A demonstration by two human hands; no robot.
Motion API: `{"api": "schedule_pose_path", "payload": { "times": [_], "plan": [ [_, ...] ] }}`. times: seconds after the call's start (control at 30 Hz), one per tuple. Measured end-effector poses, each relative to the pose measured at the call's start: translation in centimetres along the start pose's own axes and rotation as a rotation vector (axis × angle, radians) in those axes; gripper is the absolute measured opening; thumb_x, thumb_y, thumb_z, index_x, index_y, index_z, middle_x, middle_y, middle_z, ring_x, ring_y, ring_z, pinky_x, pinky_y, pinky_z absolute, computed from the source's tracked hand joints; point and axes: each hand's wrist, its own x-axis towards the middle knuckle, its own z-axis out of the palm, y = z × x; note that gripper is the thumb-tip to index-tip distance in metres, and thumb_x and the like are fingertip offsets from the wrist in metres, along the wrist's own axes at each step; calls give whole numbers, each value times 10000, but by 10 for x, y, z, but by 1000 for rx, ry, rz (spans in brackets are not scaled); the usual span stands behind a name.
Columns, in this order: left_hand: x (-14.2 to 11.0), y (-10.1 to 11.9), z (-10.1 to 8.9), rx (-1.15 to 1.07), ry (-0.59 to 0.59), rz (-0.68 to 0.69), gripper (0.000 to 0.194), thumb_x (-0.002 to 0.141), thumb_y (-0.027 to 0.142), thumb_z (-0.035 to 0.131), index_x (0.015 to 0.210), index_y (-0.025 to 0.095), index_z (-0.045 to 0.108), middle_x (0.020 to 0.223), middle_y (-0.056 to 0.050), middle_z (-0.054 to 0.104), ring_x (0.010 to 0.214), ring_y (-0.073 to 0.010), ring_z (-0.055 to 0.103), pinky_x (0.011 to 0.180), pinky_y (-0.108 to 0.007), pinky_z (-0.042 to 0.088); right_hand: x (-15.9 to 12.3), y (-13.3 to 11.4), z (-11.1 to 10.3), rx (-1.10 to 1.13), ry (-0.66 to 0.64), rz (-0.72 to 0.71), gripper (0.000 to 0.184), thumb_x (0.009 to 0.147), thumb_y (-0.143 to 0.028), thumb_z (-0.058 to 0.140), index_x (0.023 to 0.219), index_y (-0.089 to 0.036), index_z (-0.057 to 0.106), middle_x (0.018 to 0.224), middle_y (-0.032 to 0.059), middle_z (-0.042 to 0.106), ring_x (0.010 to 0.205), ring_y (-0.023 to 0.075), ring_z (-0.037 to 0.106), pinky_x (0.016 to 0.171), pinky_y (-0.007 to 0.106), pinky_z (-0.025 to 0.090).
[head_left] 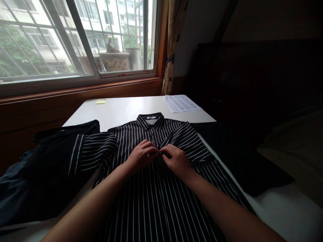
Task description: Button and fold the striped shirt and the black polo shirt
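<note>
A striped shirt [153, 198] lies on the white table [126, 107], front up, its collar [150, 121] at the far end with a pale label inside. Both hands meet over the chest. The left hand [143, 152] is nearly closed, its fingertips pinching the cloth at the front opening; the right hand [176, 160] mirrors it just beside, thumb and fingers drawn together on the same spot.

Around them, dark clothes [47, 168] are heaped at the left, and the shirt's left-side sleeve [93, 151] lies over part of the heap. A dark cloth [242, 161] spreads at the right. On the far part of the table are a yellow note [100, 101] at the left and some papers [183, 103] at the right (printed, but too small to read). Beyond rise a window [121, 74] and a tied curtain [172, 47], with pots [114, 62] standing outside behind the glass.

The fingers cover whatever they grip (perhaps a button, though I cannot tell). The forearms hide strips of the shirt, and its near end runs out of view. The heap is cut off at the left, and the far right is too dark to make out.
</note>
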Motion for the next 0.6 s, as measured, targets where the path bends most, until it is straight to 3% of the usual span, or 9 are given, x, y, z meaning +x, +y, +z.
{"api": "schedule_pose_path", "payload": {
  "times": [0.13, 0.33, 0.6],
  "plan": [
    [-3, 0, 3, 28, -48, -3, 30, 950, 205, 634, 932, 210, 657, 1020, -49, 673, 953, -196, 608, 888, -364, 506, -1, 2, 0, -5, 27, -16, 180, 870, -70, 617, 930, -230, 673, 878, 13, 667, 845, 194, 660, 786, 304, 500],
    [-1, 3, -1, -26, 29, -62, 84, 927, 213, 669, 964, 193, 596, 872, -24, 645, 821, -183, 598, 787, -338, 523, -2, 0, 0, -22, 39, -45, 184, 883, -79, 620, 949, -239, 681, 875, 7, 672, 835, 184, 671, 782, 293, 512],
    [-1, 2, -1, 45, -7, -15, 65, 936, 237, 665, 985, 199, 645, 915, -32, 693, 856, -191, 588, 796, -337, 516, -3, 1, 1, -60, 42, -44, 186, 868, -70, 639, 944, -236, 674, 887, 8, 682, 844, 190, 676, 782, 302, 516]
  ]
}}
